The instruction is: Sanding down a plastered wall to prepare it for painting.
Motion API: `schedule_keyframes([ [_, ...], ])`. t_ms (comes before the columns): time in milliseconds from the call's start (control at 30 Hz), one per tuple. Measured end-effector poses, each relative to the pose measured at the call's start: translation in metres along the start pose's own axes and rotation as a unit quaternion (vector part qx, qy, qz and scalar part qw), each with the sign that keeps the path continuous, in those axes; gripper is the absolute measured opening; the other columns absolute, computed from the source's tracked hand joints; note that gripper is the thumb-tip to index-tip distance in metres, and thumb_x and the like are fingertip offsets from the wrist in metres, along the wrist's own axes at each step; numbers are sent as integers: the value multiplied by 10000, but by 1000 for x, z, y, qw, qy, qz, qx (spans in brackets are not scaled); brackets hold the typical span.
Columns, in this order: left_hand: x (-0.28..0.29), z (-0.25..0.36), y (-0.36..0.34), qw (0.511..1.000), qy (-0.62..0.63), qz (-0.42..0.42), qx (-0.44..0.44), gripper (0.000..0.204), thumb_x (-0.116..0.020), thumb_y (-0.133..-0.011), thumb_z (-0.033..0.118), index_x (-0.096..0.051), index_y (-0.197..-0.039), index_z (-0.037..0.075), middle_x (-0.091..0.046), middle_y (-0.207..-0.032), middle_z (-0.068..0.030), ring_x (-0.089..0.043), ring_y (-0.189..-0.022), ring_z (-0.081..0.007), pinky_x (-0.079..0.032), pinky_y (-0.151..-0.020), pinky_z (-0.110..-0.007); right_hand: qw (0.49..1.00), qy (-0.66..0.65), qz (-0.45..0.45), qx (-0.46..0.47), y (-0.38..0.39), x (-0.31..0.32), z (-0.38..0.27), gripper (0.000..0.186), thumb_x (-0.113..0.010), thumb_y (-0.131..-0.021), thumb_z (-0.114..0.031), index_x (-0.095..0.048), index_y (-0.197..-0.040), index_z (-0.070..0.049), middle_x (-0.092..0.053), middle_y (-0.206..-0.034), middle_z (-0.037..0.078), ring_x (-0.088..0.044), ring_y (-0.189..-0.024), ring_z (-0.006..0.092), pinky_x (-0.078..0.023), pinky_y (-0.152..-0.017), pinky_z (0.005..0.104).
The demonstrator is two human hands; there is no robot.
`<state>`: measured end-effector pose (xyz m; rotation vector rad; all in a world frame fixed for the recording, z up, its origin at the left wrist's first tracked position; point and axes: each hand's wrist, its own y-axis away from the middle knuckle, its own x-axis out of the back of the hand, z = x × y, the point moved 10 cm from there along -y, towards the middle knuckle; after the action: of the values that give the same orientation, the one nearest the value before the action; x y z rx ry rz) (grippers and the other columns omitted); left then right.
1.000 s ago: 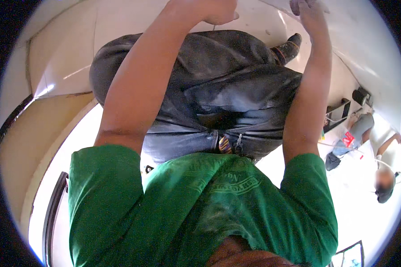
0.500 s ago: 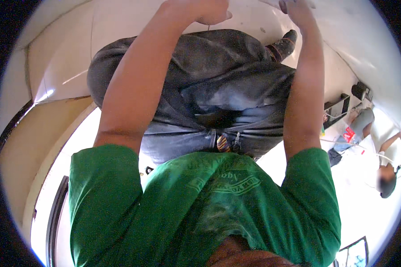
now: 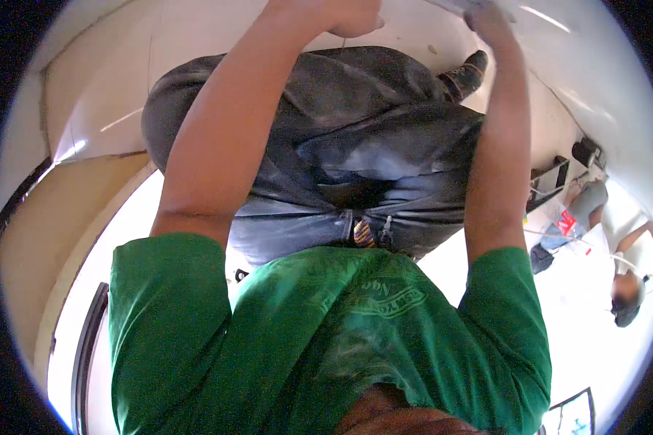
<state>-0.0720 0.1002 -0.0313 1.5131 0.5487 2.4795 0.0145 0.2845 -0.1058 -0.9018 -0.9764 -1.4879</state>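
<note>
At the top edge, partly cut off, my left hand (image 3: 352,17) is held low over the pale tiled surface beyond my folded leg. Its fingers look curled, and whatever they may hold is out of sight. Farther right, my right hand (image 3: 490,23) is closed around a flat grey tool (image 3: 453,6), seen only as a thin pale edge on either side of the fingers. Its exact kind cannot be made out. Both arms reach forward over my dusty dark trousers (image 3: 370,94). A dark shoe (image 3: 466,76) shows just below the right hand.
A pale smooth wall (image 3: 595,65) curves along the right. Behind it on the right, another person (image 3: 627,293) sits near a black box-shaped thing (image 3: 586,152), a white cable (image 3: 551,233) and a red-marked bag (image 3: 566,223). A tan ledge (image 3: 72,210) runs at the left.
My left hand has shifted slightly right. The right hand has moved a little downward with the flat grey tool, and the view has shifted slightly.
</note>
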Motion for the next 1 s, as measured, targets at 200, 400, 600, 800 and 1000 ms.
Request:
schedule_keyframes([
  [200, -2, -12, 7, 994, 63, -42, 82, 396, -511, -890, 289, -616, -1018, -71, -614, -1067, -268, -587, -1024, -392, -466, -862, -466, 944, -268, 152, -119, 4, 36, 20, 202, -502, -808, -216, -579, -667, -93, -557, -646, 115, -541, -679, 282, -460, -557, 496],
  [400, -16, -21, -5, 994, 50, -44, 81, 399, -518, -896, 306, -611, -1061, -45, -617, -1074, -259, -586, -1042, -389, -452, -905, -465, 960, 276, 29, 36, -5, 33, -29, 161, -509, -797, -142, -630, -707, -84, -606, -696, 77, -576, -727, 284, -454, -561, 488],
  [600, -15, -17, -16, 999, 21, 35, -4, 418, -481, -911, 368, -621, -900, -25, -623, -941, -243, -599, -904, -414, -452, -840, -495, 981, 151, -121, 7, -9, -12, -20, 189, -538, -768, -184, -664, -784, -44, -637, -764, 111, -583, -770, 343, -451, -652, 595],
  [800, -13, -18, -11, 999, -2, 30, 18, 408, -480, -911, 366, -615, -925, -18, -612, -967, -246, -589, -934, -412, -441, -849, -499, 808, -486, 103, -316, 8, -7, 52, 300, -477, -852, -216, -615, -806, 46, -624, -851, 254, -587, -827, 411, -443, -803, 437],
  [1000, -17, -20, -15, 999, 22, 30, 12, 407, -482, -907, 359, -611, -913, -27, -615, -964, -246, -587, -931, -421, -445, -850, -497, 996, 11, 74, -50, -19, 11, 7, 230, -485, -841, -184, -613, -856, 7, -603, -925, 196, -577, -903, 321, -424, -843, 438],
])
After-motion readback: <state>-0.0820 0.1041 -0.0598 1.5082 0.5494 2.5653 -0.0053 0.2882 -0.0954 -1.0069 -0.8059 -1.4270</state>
